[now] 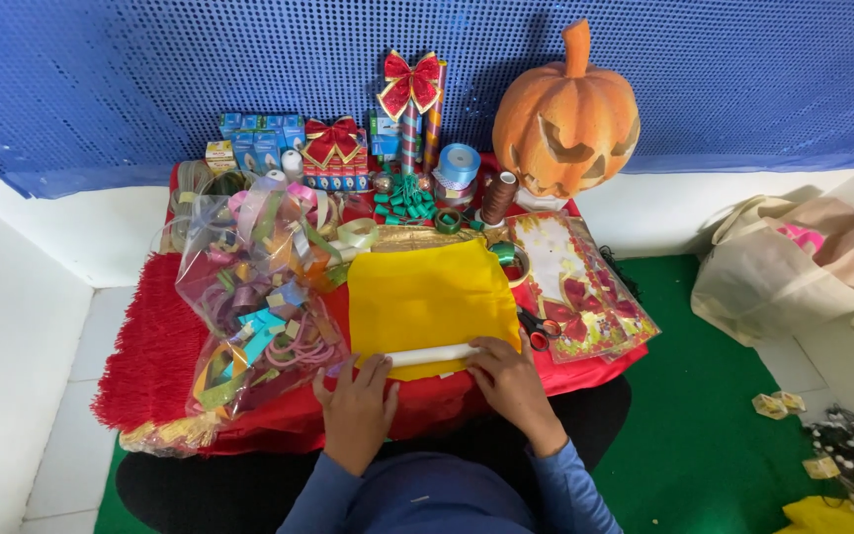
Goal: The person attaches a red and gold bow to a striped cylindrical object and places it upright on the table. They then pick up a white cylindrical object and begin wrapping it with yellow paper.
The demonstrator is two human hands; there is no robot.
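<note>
Here, 2 hands are at the near edge of the bench (585, 368), which is draped in red cloth. The left hand (356, 403) and right hand (509, 381) both have fingers curled down onto 1 white roll (434, 355), pinching it against the near hem of 1 yellow cloth (427, 294).

Counts: 1 carved orange pumpkin (567, 111) at the back right, 2 red bows (409, 84) at the back, 1 blue tape roll (459, 164), 1 brown thread spool (498, 196), 1 clear bag of ribbon bits (254, 297) on the left, 1 red-handled scissors (538, 329) just right of the cloth.

Edges: bag and patterned wrapping sheets (580, 287) flank the cloth closely; the only open room is the near strip by the hands.

Cloth: plain yellow, flat, roughly square, centre of the bench; the roll lies along its near edge, touching it.
</note>
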